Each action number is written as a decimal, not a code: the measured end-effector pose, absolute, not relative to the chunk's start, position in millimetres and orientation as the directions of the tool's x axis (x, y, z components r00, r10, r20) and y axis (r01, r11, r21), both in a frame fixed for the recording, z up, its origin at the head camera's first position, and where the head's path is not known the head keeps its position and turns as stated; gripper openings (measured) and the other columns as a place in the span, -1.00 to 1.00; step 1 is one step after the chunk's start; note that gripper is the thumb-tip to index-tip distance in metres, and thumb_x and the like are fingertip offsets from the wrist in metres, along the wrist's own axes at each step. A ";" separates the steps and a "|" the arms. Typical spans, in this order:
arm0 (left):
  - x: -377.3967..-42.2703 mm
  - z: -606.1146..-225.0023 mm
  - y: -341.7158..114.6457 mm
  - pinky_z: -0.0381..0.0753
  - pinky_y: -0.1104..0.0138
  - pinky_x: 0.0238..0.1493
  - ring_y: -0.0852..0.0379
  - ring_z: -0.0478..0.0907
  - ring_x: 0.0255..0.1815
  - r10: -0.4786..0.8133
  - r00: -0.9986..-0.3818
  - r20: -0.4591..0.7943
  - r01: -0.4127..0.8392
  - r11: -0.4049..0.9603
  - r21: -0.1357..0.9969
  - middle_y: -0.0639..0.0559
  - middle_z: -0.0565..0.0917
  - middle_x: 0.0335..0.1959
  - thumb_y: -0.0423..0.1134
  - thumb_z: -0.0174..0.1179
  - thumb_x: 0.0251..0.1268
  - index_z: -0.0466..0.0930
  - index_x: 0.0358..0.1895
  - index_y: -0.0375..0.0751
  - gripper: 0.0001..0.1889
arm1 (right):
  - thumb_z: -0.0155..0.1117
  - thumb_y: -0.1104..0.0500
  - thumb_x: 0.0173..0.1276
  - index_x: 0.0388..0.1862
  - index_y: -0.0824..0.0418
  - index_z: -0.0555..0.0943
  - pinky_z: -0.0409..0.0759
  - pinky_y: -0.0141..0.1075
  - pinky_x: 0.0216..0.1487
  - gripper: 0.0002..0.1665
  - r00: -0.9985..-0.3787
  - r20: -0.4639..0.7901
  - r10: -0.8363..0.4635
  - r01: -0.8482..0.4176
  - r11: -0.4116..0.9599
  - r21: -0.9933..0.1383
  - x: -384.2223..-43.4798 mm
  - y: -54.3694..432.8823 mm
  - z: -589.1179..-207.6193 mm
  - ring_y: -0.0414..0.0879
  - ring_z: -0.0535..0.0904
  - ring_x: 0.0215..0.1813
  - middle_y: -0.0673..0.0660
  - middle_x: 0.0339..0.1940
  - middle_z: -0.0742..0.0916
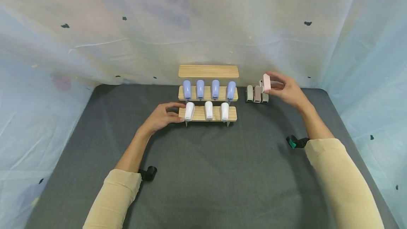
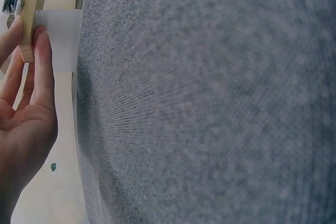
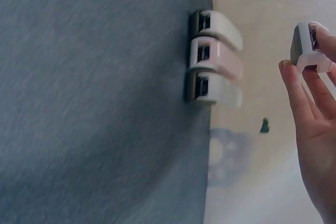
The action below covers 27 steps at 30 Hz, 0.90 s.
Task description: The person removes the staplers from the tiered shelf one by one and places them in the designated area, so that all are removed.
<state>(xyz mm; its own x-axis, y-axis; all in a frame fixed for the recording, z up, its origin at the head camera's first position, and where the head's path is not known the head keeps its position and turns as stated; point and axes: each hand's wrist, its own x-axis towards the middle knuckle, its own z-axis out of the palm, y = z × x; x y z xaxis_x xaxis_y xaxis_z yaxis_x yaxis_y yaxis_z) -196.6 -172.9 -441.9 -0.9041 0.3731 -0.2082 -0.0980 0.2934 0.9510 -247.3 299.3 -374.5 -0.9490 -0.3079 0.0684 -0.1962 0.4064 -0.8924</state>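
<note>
On a gray cloth-covered table (image 1: 206, 172) stands a 3-tier pale-wood rack (image 1: 208, 71) — a person's left hand (image 1: 163, 117) pinches its lowest shelf (image 1: 199, 113), the right hand (image 1: 287, 89) grasps a boxy pink plastic stapler (image 1: 266, 82) near 3 gray and dusky-pink staplers (image 1: 257, 94), right of 4 lavender staplers (image 1: 200, 89) and 3 white staplers (image 1: 208, 110).

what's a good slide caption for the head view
Left hand gripping a wooden rack of staplers, right hand holding a pink stapler near three others.
</note>
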 end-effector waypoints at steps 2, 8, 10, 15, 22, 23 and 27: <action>-196.8 -442.3 -173.3 0.56 -0.01 0.10 -0.06 0.69 -0.02 0.367 -0.906 -0.209 -0.096 0.304 0.948 -0.25 0.66 0.05 -0.26 0.45 0.19 0.52 0.32 -0.06 -0.40 | 0.38 0.31 0.33 0.54 0.16 0.28 0.59 -0.46 -0.02 -0.17 -0.953 0.058 -0.298 -0.182 0.408 -0.895 -246.2 303.7 -377.5 -0.20 0.55 0.20 0.21 0.34 0.47; -196.4 -442.0 -173.5 0.56 -0.01 0.09 -0.06 0.69 -0.02 0.366 -0.908 -0.203 -0.088 0.307 0.948 -0.23 0.67 0.03 -0.24 0.46 0.17 0.55 0.29 -0.05 -0.43 | 0.39 0.33 0.32 0.54 0.21 0.27 0.58 -0.50 -0.03 -0.16 -0.962 0.039 -0.272 -0.166 0.461 -0.872 -242.1 314.7 -384.5 -0.09 0.53 0.24 0.26 0.35 0.46; -196.4 -441.9 -173.4 0.56 -0.03 0.10 -0.07 0.69 -0.01 0.368 -0.908 -0.201 -0.088 0.302 0.949 -0.24 0.66 0.05 -0.25 0.46 0.17 0.54 0.29 -0.05 -0.43 | 0.39 0.33 0.32 0.54 0.22 0.27 0.57 -0.51 -0.04 -0.16 -0.965 0.034 -0.260 -0.160 0.480 -0.862 -240.3 317.6 -386.2 -0.01 0.52 0.26 0.28 0.35 0.46; -195.7 -441.2 -173.4 0.53 -0.05 0.13 -0.10 0.67 0.02 0.373 -0.906 -0.202 -0.090 0.297 0.951 -0.26 0.63 0.09 -0.25 0.45 0.18 0.53 0.31 -0.08 -0.42 | 0.37 0.34 0.34 0.55 0.20 0.25 0.55 -0.55 -0.07 -0.16 -0.969 0.010 -0.246 -0.138 0.510 -0.849 -238.3 325.4 -391.1 0.22 0.47 0.32 0.30 0.37 0.44; -194.7 -440.3 -173.7 0.57 -0.01 0.09 -0.07 0.68 0.01 0.377 -0.906 -0.191 -0.077 0.296 0.952 -0.25 0.61 0.12 -0.25 0.45 0.18 0.53 0.30 -0.08 -0.43 | 0.36 0.35 0.34 0.57 0.17 0.21 0.54 -0.56 -0.10 -0.13 -0.972 -0.024 -0.235 -0.107 0.525 -0.845 -238.2 337.9 -401.0 0.31 0.42 0.35 0.28 0.40 0.40; -194.8 -440.5 -173.7 0.57 -0.01 0.08 -0.07 0.68 0.00 0.377 -0.907 -0.189 -0.075 0.297 0.952 -0.26 0.61 0.12 -0.26 0.45 0.18 0.53 0.30 -0.08 -0.43 | 0.36 0.35 0.34 0.57 0.18 0.22 0.55 -0.56 -0.10 -0.13 -0.972 -0.023 -0.235 -0.107 0.525 -0.845 -238.9 339.8 -402.8 0.32 0.42 0.34 0.29 0.40 0.41; -194.9 -440.0 -173.0 0.58 0.01 0.06 -0.07 0.69 -0.02 0.374 -0.909 -0.185 -0.071 0.299 0.952 -0.27 0.63 0.08 -0.27 0.45 0.18 0.54 0.29 -0.09 -0.43 | 0.41 0.25 0.33 0.55 0.15 0.27 0.51 -0.58 -0.09 -0.15 -0.975 -0.006 -0.223 -0.127 0.577 -0.807 -242.3 345.2 -409.5 0.27 0.45 0.34 0.28 0.40 0.46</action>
<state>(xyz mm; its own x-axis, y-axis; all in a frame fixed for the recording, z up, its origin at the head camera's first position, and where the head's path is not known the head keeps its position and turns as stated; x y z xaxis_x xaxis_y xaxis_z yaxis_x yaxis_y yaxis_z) -194.9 -173.0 -440.0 -0.9089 0.3738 -0.1850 -0.0707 0.2991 0.9516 -242.3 345.2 -409.5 -0.9748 -0.2229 -0.0056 -0.1272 0.5766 -0.8070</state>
